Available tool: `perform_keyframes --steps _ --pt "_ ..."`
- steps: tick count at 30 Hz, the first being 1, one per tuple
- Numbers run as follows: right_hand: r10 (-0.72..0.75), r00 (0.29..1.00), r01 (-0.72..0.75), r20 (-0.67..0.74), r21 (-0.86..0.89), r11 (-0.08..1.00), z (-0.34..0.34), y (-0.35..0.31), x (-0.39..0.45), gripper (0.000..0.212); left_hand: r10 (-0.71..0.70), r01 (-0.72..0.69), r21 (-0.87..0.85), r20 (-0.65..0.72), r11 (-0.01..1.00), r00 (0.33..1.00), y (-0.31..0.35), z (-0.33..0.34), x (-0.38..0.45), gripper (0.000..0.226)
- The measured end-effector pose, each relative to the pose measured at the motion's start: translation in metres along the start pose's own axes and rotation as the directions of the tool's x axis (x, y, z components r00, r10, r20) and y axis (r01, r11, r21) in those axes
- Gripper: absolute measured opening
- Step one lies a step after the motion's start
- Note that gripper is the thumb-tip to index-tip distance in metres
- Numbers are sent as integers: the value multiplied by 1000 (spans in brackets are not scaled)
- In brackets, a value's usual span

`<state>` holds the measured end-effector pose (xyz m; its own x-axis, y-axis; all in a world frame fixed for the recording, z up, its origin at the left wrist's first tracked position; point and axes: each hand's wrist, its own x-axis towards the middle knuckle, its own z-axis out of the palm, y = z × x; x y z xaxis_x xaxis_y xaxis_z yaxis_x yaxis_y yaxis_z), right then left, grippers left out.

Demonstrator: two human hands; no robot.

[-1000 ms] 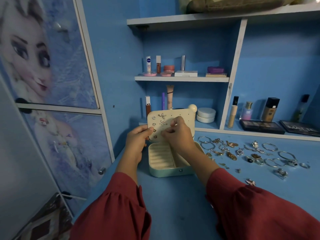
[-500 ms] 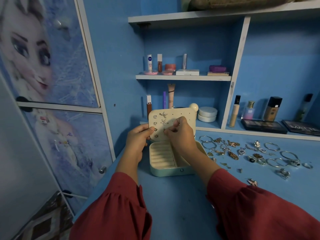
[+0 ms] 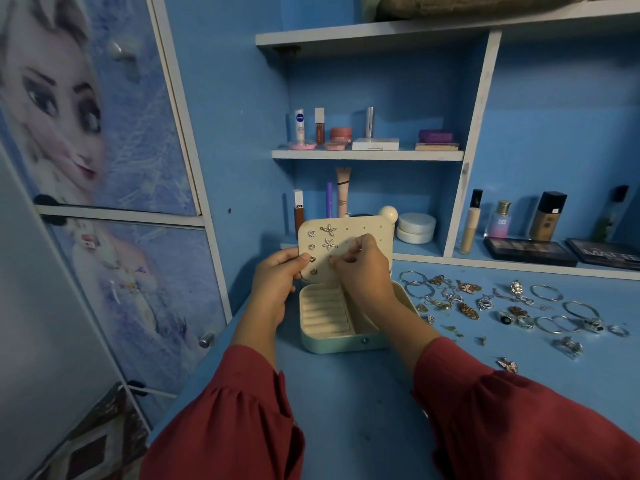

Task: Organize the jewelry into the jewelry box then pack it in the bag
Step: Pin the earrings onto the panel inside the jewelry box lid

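Cosmetics line the blue shelves (image 3: 367, 154) — two dark palettes (image 3: 530, 251) — beside a cartoon-printed cupboard door (image 3: 86, 98).

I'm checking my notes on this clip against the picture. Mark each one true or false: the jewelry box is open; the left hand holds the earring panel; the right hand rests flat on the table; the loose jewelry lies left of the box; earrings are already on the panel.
1. The jewelry box is open. True.
2. The left hand holds the earring panel. True: it grips the panel's left edge.
3. The right hand rests flat on the table. False: it is raised at the panel, fingertips pinched together.
4. The loose jewelry lies left of the box. False: it is spread to the box's right.
5. Earrings are already on the panel. True.
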<state>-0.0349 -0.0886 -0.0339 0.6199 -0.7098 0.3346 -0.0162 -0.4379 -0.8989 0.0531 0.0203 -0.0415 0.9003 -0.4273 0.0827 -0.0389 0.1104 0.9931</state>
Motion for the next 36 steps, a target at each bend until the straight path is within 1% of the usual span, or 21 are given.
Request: perform_keyframes --steps 3,7,10,13,15,18,22,30,34,36 --pt "-16 1000 16 -2 -42 999 0 -3 -1 23 34 -34 29 -11 999 999 6 2 -4 10" --pt "-44 999 44 5 -116 992 -2 -6 -4 20 90 -86 114 -23 990 996 14 4 -7 7" --pt "-48 999 46 -9 -181 982 -4 -7 -5 21 26 -25 104 -11 994 1000 17 4 -10 7" --pt "-34 999 29 -21 -212 977 -6 -7 -6 25 -55 54 30 51 998 997 21 5 -14 9" --pt "-32 999 27 -20 -208 978 -8 -7 -6 27 -98 99 -7 92 995 991 23 5 -15 16" --pt "-36 999 31 -21 -217 976 -9 -7 -5 27 -138 149 -65 143 987 980 24 5 -16 25" --pt "-44 999 39 -18 -233 972 -9 -6 -5 28 -171 189 -92 173 978 970 24 4 -17 28" --pt "-53 999 48 -13 -248 967 -15 -8 -6 27 -203 234 -130 217 964 955 23 3 -16 27" --pt "-81 997 73 -10 -332 941 -34 -11 -8 21 -258 315 -194 273 929 927 24 -1 -14 23" --pt "-82 997 78 5 -364 928 -51 -11 -8 16 -280 360 -249 304 899 910 26 -2 -15 16"
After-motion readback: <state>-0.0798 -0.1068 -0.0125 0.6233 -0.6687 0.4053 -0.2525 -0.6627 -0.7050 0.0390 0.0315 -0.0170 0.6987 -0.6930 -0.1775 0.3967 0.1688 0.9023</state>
